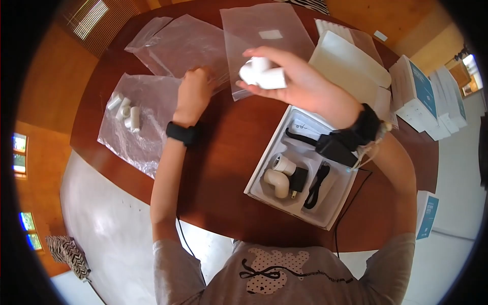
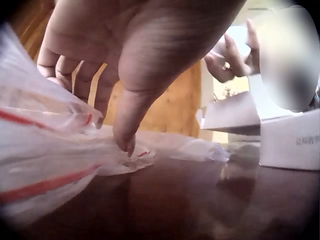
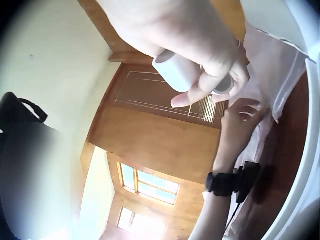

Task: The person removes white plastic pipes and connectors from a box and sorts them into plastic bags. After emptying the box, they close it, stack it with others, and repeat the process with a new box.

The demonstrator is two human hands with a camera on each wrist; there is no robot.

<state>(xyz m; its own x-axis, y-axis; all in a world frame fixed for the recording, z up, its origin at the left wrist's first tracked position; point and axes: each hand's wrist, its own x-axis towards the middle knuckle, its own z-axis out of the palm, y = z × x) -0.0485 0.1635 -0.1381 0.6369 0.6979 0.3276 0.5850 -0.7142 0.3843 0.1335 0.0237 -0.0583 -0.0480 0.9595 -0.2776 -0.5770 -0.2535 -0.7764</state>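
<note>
The right hand [image 1: 302,84] grips pipes [image 1: 272,79] — likely light, hard, best held mid-tube. The left hand [image 1: 196,89], fingers apart, is by a bag [image 2: 45,160].

The reddish-brown wooden tabletop [image 1: 229,157] is partly covered by translucent plastic bags [image 1: 183,48], an open white compartmented box [image 1: 268,152] and stacked blue-and-white cardboard boxes [image 1: 408,84].

The right hand [image 3: 197,42] gripped white pipe pieces [image 3: 175,71], its fingers curled round them. Lower in view, the left hand [image 3: 237,122], a black band [image 3: 222,184] round its wrist, was at a clear plastic bag [image 3: 277,62] on the reddish-brown table [image 3: 290,130]. Windows [image 3: 156,186] showed in a wooden wall [image 3: 155,137].
</note>
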